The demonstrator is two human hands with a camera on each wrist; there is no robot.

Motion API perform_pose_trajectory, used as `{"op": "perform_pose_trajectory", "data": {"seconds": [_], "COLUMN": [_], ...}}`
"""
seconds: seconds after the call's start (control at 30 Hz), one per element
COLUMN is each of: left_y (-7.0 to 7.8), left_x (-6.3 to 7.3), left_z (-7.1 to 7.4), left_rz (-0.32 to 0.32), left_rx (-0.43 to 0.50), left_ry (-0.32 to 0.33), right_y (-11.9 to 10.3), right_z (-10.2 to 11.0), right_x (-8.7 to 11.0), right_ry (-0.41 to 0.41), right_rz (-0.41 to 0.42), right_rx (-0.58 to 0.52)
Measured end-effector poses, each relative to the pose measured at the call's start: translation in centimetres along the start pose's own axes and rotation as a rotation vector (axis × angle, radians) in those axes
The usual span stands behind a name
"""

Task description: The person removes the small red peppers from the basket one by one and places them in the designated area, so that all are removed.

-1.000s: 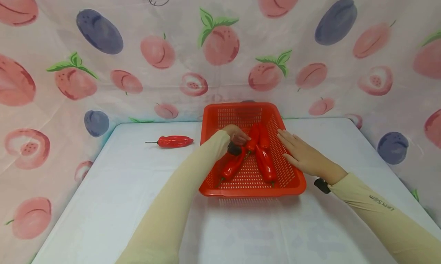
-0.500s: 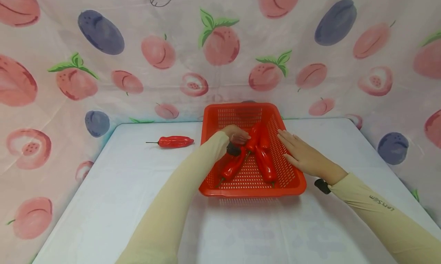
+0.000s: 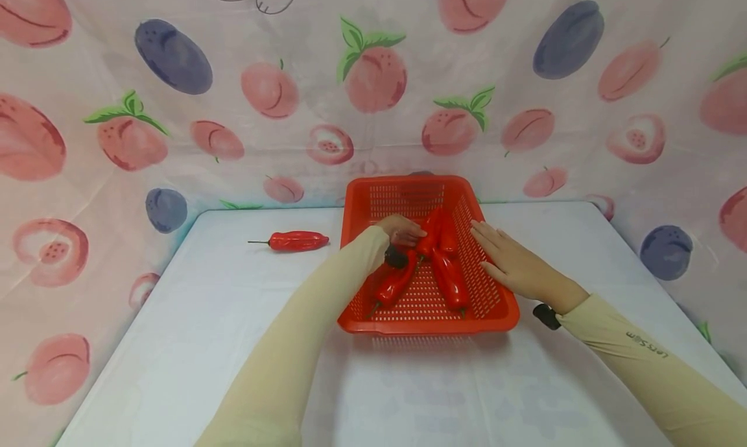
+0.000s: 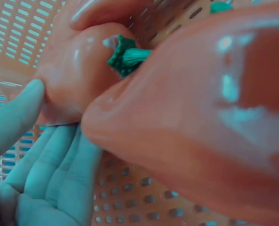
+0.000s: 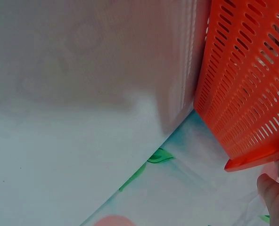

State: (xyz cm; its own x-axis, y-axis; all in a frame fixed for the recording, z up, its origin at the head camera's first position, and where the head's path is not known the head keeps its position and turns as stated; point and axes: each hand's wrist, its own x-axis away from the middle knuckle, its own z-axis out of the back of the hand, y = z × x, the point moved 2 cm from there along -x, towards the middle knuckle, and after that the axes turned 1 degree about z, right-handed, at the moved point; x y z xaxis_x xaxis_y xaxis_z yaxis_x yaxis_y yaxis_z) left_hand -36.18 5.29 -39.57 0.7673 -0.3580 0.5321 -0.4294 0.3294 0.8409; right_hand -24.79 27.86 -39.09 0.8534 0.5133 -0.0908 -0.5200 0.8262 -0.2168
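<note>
sleeves: long, cream | lettering: dark, right sleeve | wrist cameras: black, one each side

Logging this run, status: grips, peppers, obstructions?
Left grip at pepper in basket, hold unclear. Right grip straight-fingered at basket side. Loose pepper on table. Neighbouring peppers close to left grip.

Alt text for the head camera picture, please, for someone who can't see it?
A left hand touches a red pepper among others in a red basket; the right hand lies at its right side. Another pepper lies on the white table to the left.
</note>
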Motion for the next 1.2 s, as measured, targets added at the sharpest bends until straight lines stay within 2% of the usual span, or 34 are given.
{"op": "perform_pose_trajectory", "data": {"seconds": [0.03, 0.17, 0.23, 0.27, 0.3, 0.43, 0.47, 0.53, 0.67, 0.77, 0.87, 0.9, 0.93, 0.97, 1.0, 1.03, 1.1, 1.2], "left_y": [-0.1, -0.9, -1.1, -1.2, -1.2, -0.5, -0.7, -0.6, -1.2, -2.4, -2.8, -2.7, -2.2, -2.0, -1.4, -0.9, -1.3, -1.3], "left_x": [-0.1, -2.9, -3.6, -4.3, -4.4, -3.0, -3.3, -3.1, -5.4, -9.8, -11.6, -11.7, -10.5, -10.0, -8.7, -7.5, -9.4, -10.2], "left_z": [0.0, 0.0, 0.0, 0.1, 0.1, 0.0, 0.1, 0.0, 0.3, 1.3, 1.9, 2.0, 1.6, 1.5, 1.2, 1.0, 1.5, 1.9], "left_rz": [-0.003, -0.034, -0.038, -0.045, -0.054, -0.050, -0.056, -0.054, -0.065, -0.106, -0.130, -0.136, -0.132, -0.134, -0.114, -0.116, -0.162, -0.178], "left_rx": [0.000, 0.006, 0.015, 0.019, 0.020, 0.046, 0.047, 0.058, 0.059, 0.092, 0.103, 0.115, 0.106, 0.106, 0.100, 0.103, 0.127, 0.152], "left_ry": [0.008, 0.009, -0.004, -0.011, -0.020, -0.039, -0.035, -0.024, 0.016, -0.025, -0.020, -0.016, 0.016, 0.032, 0.063, 0.067, 0.033, 0.014], "right_y": [0.0, -0.1, -0.2, -0.2, -0.2, -0.2, -0.2, -0.2, -0.2, -0.3, -0.3, -0.3, -0.3, -0.3, -0.3, -0.2, -0.2, -0.1], "right_z": [0.0, 0.1, 0.1, 0.1, 0.1, 0.0, 0.0, 0.0, 0.1, 0.1, 0.2, 0.2, 0.2, 0.2, 0.2, 0.2, 0.1, 0.0], "right_x": [0.0, 0.0, 0.0, 0.0, 0.0, 0.1, 0.1, 0.1, 0.1, 0.1, 0.1, 0.1, 0.1, 0.1, 0.1, 0.1, 0.1, 0.1], "right_ry": [-0.001, -0.005, -0.003, -0.002, 0.000, 0.010, 0.011, 0.012, 0.006, 0.009, 0.011, 0.012, 0.012, 0.011, 0.011, 0.011, 0.009, 0.007], "right_rz": [-0.001, -0.008, -0.005, -0.006, -0.006, -0.002, -0.003, -0.001, 0.004, 0.006, 0.002, 0.001, -0.001, -0.003, -0.003, -0.004, -0.006, -0.006], "right_rx": [0.001, 0.000, 0.002, 0.002, 0.001, 0.005, 0.004, 0.007, 0.007, 0.009, 0.008, 0.006, 0.005, 0.003, 0.003, 0.003, 0.000, -0.002]}}
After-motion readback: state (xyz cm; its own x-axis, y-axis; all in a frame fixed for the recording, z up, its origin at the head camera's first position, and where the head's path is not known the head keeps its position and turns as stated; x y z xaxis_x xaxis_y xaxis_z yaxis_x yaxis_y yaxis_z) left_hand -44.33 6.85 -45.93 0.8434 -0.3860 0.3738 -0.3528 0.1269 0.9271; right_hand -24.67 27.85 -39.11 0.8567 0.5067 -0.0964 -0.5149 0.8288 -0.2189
